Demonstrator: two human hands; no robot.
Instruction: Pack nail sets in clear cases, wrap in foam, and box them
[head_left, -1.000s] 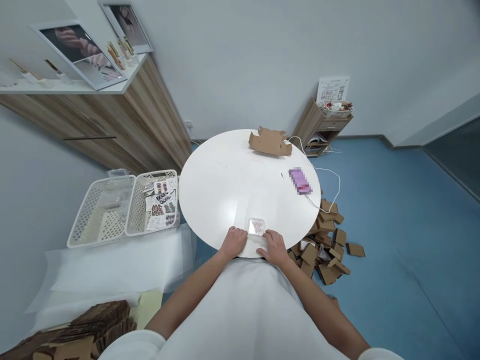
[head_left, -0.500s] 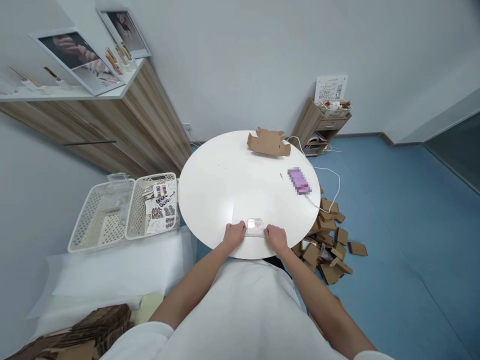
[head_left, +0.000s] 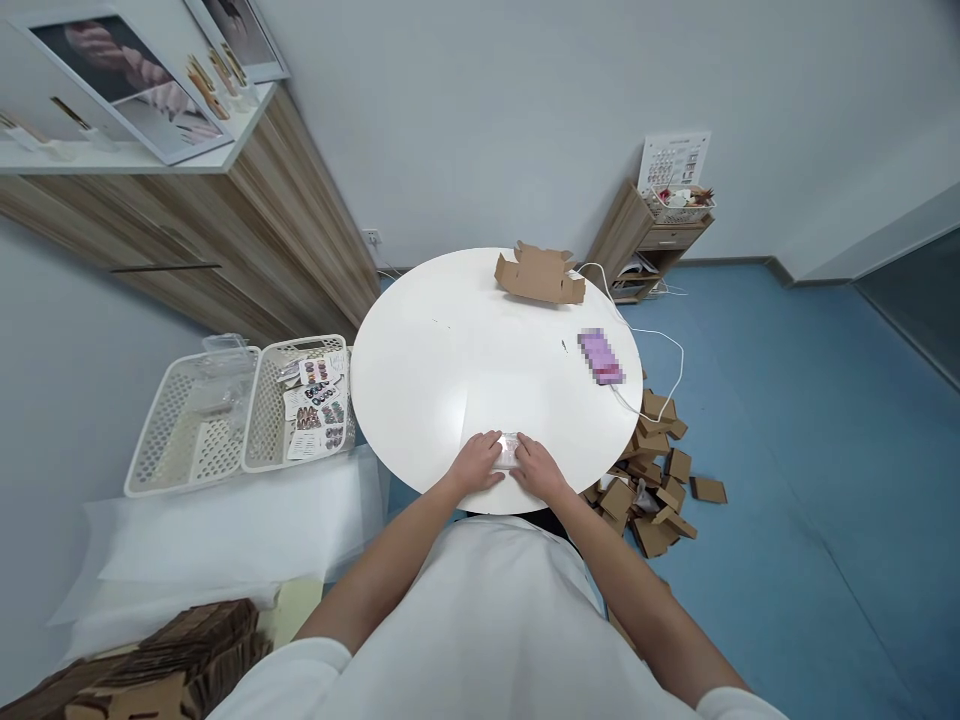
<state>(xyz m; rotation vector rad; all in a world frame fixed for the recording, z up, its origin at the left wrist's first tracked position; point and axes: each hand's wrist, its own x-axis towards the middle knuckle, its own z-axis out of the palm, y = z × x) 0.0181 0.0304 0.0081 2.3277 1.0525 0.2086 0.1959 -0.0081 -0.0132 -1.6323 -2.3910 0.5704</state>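
A small clear plastic box (head_left: 508, 452) lies on the white oval table (head_left: 409, 370), close to the edge nearest me. Gripping its left side is my left hand (head_left: 478, 464), thumb towards me and fingers at the far edge. My right hand (head_left: 537, 468) holds the opposite side in much the same way. Between the fingertips part of the box shows; its contents are too small and covered to make out.
An unfolded cardboard box (head_left: 538, 275) and a blurred purple phone-like object (head_left: 600, 356) with a white cable rest on the table. Two white baskets (head_left: 184, 482) stand left, one with cards of nail tips (head_left: 319, 415). Small cardboard boxes (head_left: 660, 500) lie on the floor right.
My hands have gone from fists beside the box to fingers and thumbs around it, closer together. The box now sits slightly higher in view and is more covered.
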